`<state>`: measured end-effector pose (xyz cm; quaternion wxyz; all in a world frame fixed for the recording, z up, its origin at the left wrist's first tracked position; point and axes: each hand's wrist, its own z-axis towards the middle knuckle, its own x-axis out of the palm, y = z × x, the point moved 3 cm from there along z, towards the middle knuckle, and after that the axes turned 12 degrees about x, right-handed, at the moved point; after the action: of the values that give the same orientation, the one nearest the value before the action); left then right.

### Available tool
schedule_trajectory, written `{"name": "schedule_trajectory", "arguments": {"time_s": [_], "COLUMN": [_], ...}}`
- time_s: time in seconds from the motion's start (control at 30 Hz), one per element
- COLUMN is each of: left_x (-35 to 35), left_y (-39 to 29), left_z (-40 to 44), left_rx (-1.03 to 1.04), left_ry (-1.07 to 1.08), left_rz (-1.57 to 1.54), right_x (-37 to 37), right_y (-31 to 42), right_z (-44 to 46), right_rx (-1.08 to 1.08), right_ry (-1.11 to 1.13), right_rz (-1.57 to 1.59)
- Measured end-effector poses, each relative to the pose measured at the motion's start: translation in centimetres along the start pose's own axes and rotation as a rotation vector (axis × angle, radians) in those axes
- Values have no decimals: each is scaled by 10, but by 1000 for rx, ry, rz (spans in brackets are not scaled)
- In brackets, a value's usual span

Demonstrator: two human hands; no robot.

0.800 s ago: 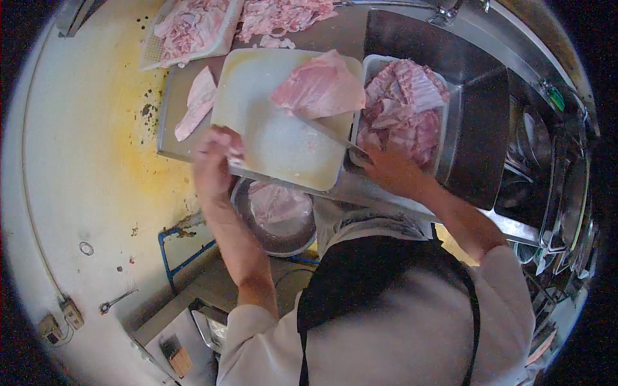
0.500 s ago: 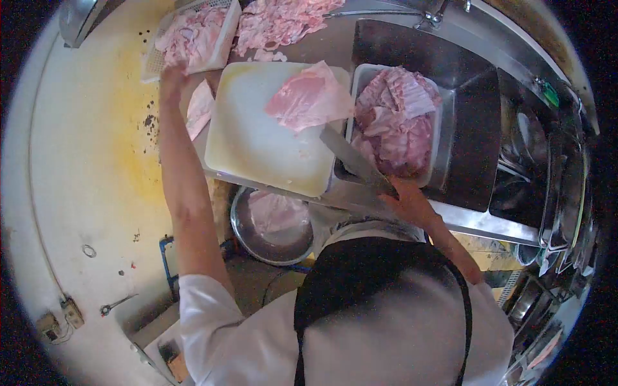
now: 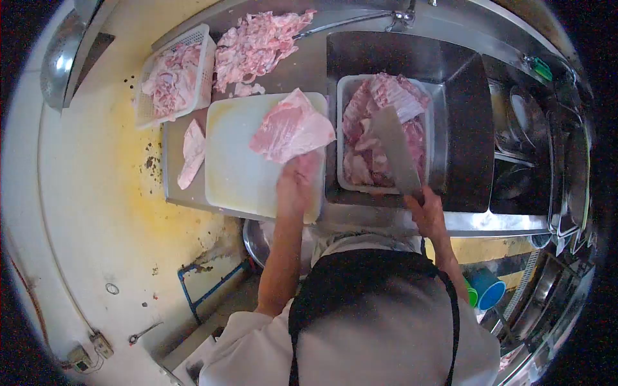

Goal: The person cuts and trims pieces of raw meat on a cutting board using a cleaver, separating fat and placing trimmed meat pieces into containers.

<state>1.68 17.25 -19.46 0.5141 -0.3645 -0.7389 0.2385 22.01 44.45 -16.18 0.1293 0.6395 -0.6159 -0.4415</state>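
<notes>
A knife (image 3: 394,145) is being gripped by the right hand (image 3: 427,209) over the tray (image 3: 370,189), while the meat slab (image 3: 290,128) on the board (image 3: 235,154) is being met by the left hand (image 3: 296,180), its hold being unclear, a cut perhaps being risked should the slab slip

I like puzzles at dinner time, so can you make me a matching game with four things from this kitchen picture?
Things:
1. knife
2. cutting board
3. white basket with holes
4. narrow meat strip

Where or how:
A. filled with pink and whitish meat pieces
B. lying beside the board's left edge
C. gripped in the person's right hand
D. underneath the big piece of meat

Right pairs: 1-C, 2-D, 3-A, 4-B
</notes>
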Motion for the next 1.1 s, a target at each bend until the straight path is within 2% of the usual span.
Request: {"name": "schedule_trajectory", "arguments": {"time_s": [0.07,0.1,0.17,0.23,0.27,0.37,0.4,0.43,0.5,0.6,0.7,0.73,0.83,0.93,0.97,1.03,1.07,1.1], "left_x": [-6,-4,22,43,42,44,55,63,91,124,124,91,-16,-27,-51,-61,-45,-43], "left_y": [-8,-10,-11,-15,-10,-22,-44,-65,-103,-149,-156,-147,-121,-115,-91,-53,-43,-41], "left_z": [26,41,67,96,112,153,155,151,144,113,92,114,159,120,127,107,75,59], "left_rx": [-23,-33,108,297,311,338,321,299,298,261,254,76,114,587,855,1131,1131,1045], "left_ry": [-140,-208,-71,-72,-25,76,66,49,183,245,266,281,325,104,249,356,326,309], "left_rz": [-6,-11,-64,148,156,176,193,219,163,192,392,467,1599,1773,1641,1733,1990,2000], "right_x": [-2,-2,3,13,15,26,27,32,51,63,63,62,61,59,63,72,81,88], "right_y": [8,17,37,60,65,52,54,48,30,26,34,34,33,50,53,59,59,62], "right_z": [10,13,9,1,-4,6,5,5,12,12,8,7,5,11,10,18,25,31], "right_rx": [-36,-150,-371,-221,-146,-130,-96,-102,-116,-263,-273,-270,-226,-166,-131,-130,-158,-185], "right_ry": [-24,-74,-172,-38,27,-14,55,56,65,7,50,66,156,276,318,378,397,417], "right_rz": [26,50,99,340,458,264,325,335,352,287,249,227,79,-96,-137,-186,-188,-190]}}
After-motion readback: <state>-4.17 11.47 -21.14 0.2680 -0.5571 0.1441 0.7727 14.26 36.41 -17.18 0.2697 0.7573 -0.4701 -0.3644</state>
